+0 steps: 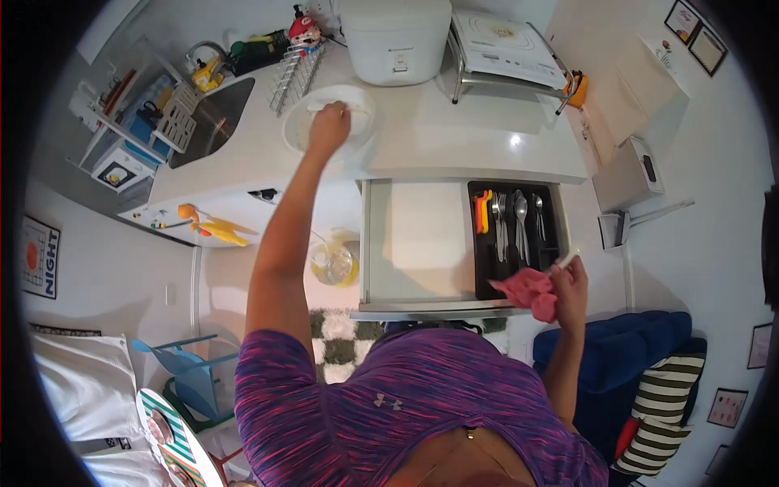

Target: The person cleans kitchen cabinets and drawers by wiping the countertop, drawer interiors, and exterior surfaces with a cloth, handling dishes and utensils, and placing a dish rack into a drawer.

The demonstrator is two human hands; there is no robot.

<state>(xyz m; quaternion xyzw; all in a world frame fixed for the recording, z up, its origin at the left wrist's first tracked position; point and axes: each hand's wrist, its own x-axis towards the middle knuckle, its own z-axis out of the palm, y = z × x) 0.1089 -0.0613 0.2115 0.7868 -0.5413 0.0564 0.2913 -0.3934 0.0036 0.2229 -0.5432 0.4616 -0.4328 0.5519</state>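
My left hand (pixel 330 128) reaches down into a round white basin (pixel 292 134) on the counter. Its fingers are closed, and whatever they grip is hard to make out against the white inside. On the other side, my right hand (pixel 571 282) grips a pink cloth (pixel 531 292) together with a slim whitish piece (pixel 568 258) whose kind I cannot tell. This hand is over the front right corner of an open drawer (pixel 418 243). Inside the drawer, a black cutlery tray (pixel 507 276) holds forks, spoons and some orange and yellow handled pieces.
Behind the basin are a wire rack (pixel 296 77) and a white rice cooker (pixel 395 40). An induction cooktop (pixel 511 40) sits on a metal stand at the back right. The sink (pixel 215 122) is at the left. A blue sofa (pixel 608 349) stands at the lower right.
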